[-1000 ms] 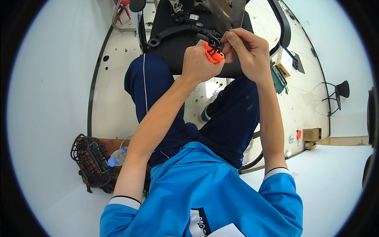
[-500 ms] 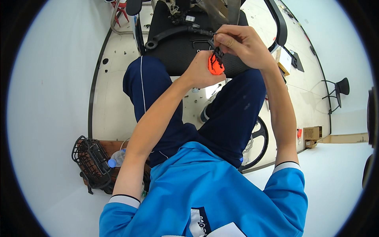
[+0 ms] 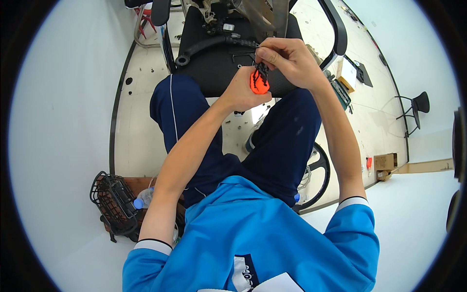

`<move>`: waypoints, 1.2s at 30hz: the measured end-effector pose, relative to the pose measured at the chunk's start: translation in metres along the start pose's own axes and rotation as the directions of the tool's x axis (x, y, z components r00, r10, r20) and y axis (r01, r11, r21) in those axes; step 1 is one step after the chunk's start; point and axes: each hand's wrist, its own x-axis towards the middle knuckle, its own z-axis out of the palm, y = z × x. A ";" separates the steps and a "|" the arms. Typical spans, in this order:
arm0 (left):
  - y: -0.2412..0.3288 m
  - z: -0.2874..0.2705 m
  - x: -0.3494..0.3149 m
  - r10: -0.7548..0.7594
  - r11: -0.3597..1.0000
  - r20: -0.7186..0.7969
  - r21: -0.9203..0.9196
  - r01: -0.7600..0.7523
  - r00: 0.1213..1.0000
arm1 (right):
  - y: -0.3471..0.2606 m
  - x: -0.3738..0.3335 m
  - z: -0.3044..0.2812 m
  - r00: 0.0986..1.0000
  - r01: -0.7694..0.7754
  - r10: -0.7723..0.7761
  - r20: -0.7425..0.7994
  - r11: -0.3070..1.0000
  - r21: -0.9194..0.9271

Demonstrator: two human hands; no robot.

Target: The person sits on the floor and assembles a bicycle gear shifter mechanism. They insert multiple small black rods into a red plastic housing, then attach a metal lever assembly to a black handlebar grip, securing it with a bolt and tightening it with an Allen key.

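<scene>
My left hand (image 3: pixel 239 91) is closed round an orange hex key holder (image 3: pixel 259 83), with several thin black pieces that look like hex keys sticking out of its top. Just above it, the thumb and fingers of my right hand (image 3: pixel 288 57) pinch together at a thin dark piece, probably a hex key, mostly covered by the fingers. Beyond both hands, a black L-shaped hex key (image 3: pixel 240 53) lies on the black chair seat (image 3: pixel 199 80). A black crank-like arm (image 3: pixel 206 48) with a round eye at one end rests there too.
Dark metal parts and a clear plastic bag (image 3: pixel 255 17) crowd the back of the seat, between the armrests (image 3: pixel 335 29). A black wheel (image 3: pixel 325 180) is beside my right leg. A wire basket (image 3: pixel 114 202) and a bottle (image 3: pixel 144 198) are at lower left. Small parts dot the floor.
Both hands and the orange holder have shifted slightly left and nearer to me. My right hand still pinches just above the holder.
</scene>
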 end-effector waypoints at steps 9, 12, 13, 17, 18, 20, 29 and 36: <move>0.017 -0.005 0.003 0.032 0.977 -0.092 0.211 -0.012 0.995 | -0.004 0.003 -0.011 0.993 0.017 0.018 0.116 0.955 -0.295; 0.022 -0.006 0.004 0.023 0.978 -0.087 0.210 -0.004 0.996 | -0.010 0.001 -0.007 0.991 0.012 0.028 0.132 0.956 -0.293; 0.021 -0.007 0.004 0.019 0.973 -0.081 0.231 0.000 0.997 | -0.007 0.000 -0.007 0.991 0.001 0.035 0.126 0.960 -0.281; 0.025 -0.006 0.003 0.022 0.967 -0.070 0.253 -0.004 0.997 | 0.005 -0.003 -0.007 0.994 -0.039 0.056 0.093 0.983 -0.178; 0.025 -0.006 0.003 0.012 0.963 -0.049 0.270 0.001 0.999 | 0.005 -0.004 -0.009 0.991 -0.042 0.063 0.115 0.982 -0.182; 0.025 -0.007 0.002 -0.011 0.950 -0.016 0.310 0.015 1.000 | 0.004 -0.005 -0.012 0.984 -0.038 0.069 0.164 0.982 -0.183; 0.017 -0.006 0.005 0.123 0.966 -0.063 0.235 -0.105 0.990 | 0.005 -0.001 -0.017 0.967 -0.106 0.130 0.221 0.988 -0.115; 0.024 -0.009 0.003 0.076 0.929 -0.160 0.370 -0.011 0.984 | 0.010 -0.012 0.006 0.982 -0.184 0.182 -0.056 0.982 -0.039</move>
